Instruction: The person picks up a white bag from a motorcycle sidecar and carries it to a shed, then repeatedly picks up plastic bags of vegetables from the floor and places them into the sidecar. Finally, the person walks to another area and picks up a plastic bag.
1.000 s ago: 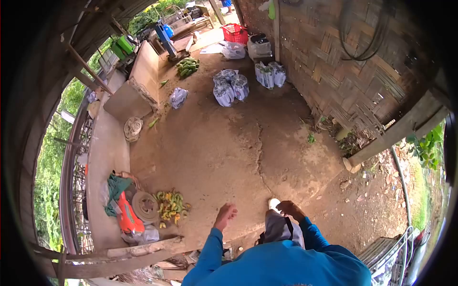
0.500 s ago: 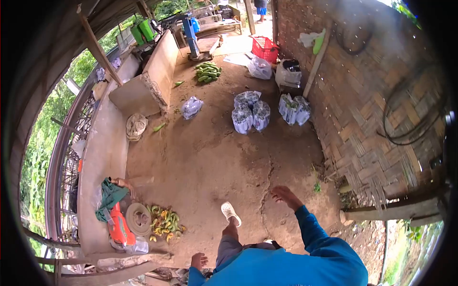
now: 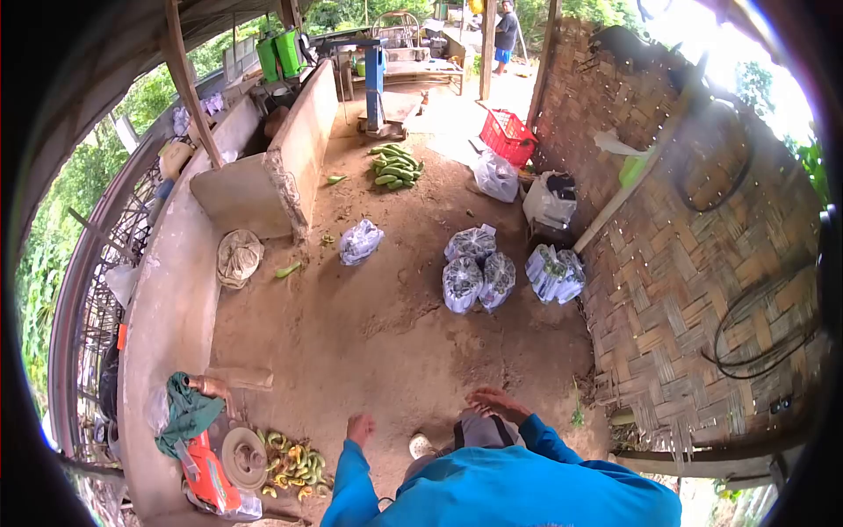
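Note:
My left hand point(image 3: 360, 429) hangs at my left side, holding nothing, its fingers loosely bent. My right hand point(image 3: 497, 404) is in front of my right thigh, its fingers stretched out with nothing in them. Both arms are in blue sleeves. Below them a pale clog point(image 3: 421, 446) shows on one foot. Nearest to my left hand, on the floor, lies a pile of small green and yellow fruit pieces point(image 3: 294, 464), perhaps bananas. Further ahead stand several clear plastic bags of dark green contents point(image 3: 463, 283). Neither hand touches any of these.
A low wall point(image 3: 167, 307) runs along the left, with an orange tool point(image 3: 211, 474) and green cloth point(image 3: 189, 413) near it. A woven bamboo wall point(image 3: 694, 290) stands right. Ahead are long green fruits point(image 3: 395, 167), a blue platform scale point(image 3: 375, 88), a red crate point(image 3: 508, 138) and a person point(image 3: 505, 35).
I have stepped forward, and the bags ahead appear nearer. My right hand has swung inward to my thigh; my left hand has come up and forward. The view has tilted up slightly.

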A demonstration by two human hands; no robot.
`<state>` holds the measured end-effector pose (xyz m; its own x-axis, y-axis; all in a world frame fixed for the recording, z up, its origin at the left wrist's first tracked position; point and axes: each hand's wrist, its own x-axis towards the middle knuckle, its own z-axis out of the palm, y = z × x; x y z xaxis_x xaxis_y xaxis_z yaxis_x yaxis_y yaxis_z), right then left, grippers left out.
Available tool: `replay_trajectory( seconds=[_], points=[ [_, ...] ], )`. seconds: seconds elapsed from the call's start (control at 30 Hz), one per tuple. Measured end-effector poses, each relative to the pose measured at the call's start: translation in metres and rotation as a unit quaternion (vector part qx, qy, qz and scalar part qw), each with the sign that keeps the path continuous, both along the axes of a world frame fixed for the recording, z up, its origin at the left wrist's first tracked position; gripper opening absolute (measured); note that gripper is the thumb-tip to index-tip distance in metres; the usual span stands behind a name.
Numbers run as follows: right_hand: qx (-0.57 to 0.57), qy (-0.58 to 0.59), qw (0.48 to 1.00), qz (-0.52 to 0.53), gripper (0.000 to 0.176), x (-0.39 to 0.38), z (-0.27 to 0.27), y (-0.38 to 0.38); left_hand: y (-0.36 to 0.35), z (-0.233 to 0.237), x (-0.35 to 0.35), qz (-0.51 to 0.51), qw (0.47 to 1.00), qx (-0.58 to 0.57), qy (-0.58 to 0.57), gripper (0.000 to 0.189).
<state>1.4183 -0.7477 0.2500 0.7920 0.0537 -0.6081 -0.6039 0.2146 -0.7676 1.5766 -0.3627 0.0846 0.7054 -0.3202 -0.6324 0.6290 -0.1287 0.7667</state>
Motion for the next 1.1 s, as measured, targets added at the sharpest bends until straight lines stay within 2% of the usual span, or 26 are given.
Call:
replay_trajectory(
  seconds=[0.03,0.07,0.1,0.17,0.27,0.3,0.37,0.4,0.47,0.5,0.53,0.57,0.63,0.73,0.8,0.87,0.97,1.07,1.1],
  points=[
    [-0.002,-0.007,1.000,-0.028,0.034,0.018,-0.003,-0.012,-0.017,0.004,0.028,0.000,1.000,0.001,-0.028,0.036],
    [0.059,-0.024,0.997,-0.038,0.030,0.037,-0.036,-0.033,-0.035,0.014,0.050,-0.001,0.999,0.001,-0.054,0.038],
    [0.055,-0.019,0.998,-0.039,0.030,0.049,-0.028,-0.044,-0.051,0.021,0.069,-0.002,0.999,-0.002,-0.050,0.038],
    [0.000,-0.073,0.989,-0.133,0.025,0.087,0.011,-0.060,-0.083,0.037,0.111,0.016,1.000,0.011,-0.020,0.036],
    [0.005,-0.032,0.990,-0.136,0.024,0.135,-0.007,-0.094,-0.100,0.029,0.143,0.010,1.000,0.019,0.004,0.033],
    [0.016,-0.032,0.989,-0.146,0.024,0.158,-0.010,-0.112,-0.103,0.013,0.158,0.011,1.000,0.021,-0.001,0.033],
    [0.035,-0.049,0.985,-0.163,0.024,0.190,-0.006,-0.136,-0.087,-0.028,0.160,0.014,0.997,0.004,0.073,0.031],
    [0.048,-0.073,0.980,-0.177,0.024,0.213,-0.001,-0.149,-0.083,-0.027,0.160,-0.005,0.994,0.031,0.109,0.030],
    [0.061,-0.075,0.980,-0.171,0.024,0.259,-0.001,-0.184,-0.088,-0.001,0.186,-0.023,0.988,0.063,0.138,0.029],
    [0.069,-0.067,0.982,-0.164,0.024,0.276,-0.001,-0.197,-0.092,0.019,0.186,0.016,0.985,0.086,0.146,0.028],
    [0.020,-0.099,0.979,-0.176,0.024,0.296,0.008,-0.207,-0.099,0.027,0.192,0.054,0.981,0.106,0.155,0.028],
    [0.020,-0.096,0.979,-0.176,0.024,0.312,0.018,-0.218,-0.106,0.032,0.203,0.054,0.980,0.106,0.157,0.028],
    [-0.006,-0.081,0.981,-0.177,0.024,0.345,0.045,-0.240,-0.111,0.030,0.231,0.068,0.980,0.104,0.154,0.027],
    [0.017,-0.090,0.981,-0.169,0.026,0.381,0.037,-0.272,-0.133,0.031,0.283,0.047,0.984,0.095,0.146,0.027],
    [0.038,-0.090,0.979,-0.177,0.028,0.399,0.033,-0.282,-0.149,0.027,0.320,0.025,0.989,0.083,0.117,0.025],
    [0.011,-0.072,0.978,-0.193,0.029,0.412,0.026,-0.284,-0.169,0.017,0.362,-0.001,0.993,0.072,0.089,0.024],
    [-0.039,-0.024,0.973,-0.225,0.030,0.431,0.025,-0.279,-0.208,-0.003,0.426,0.016,0.985,0.077,0.154,0.020],
    [-0.027,-0.001,0.962,-0.271,0.030,0.455,0.019,-0.274,-0.250,-0.012,0.493,-0.024,0.984,0.048,0.167,0.016],
    [0.022,-0.005,0.959,-0.283,0.030,0.459,0.012,-0.270,-0.265,-0.009,0.513,-0.028,0.981,0.042,0.186,0.015]
  ],
)
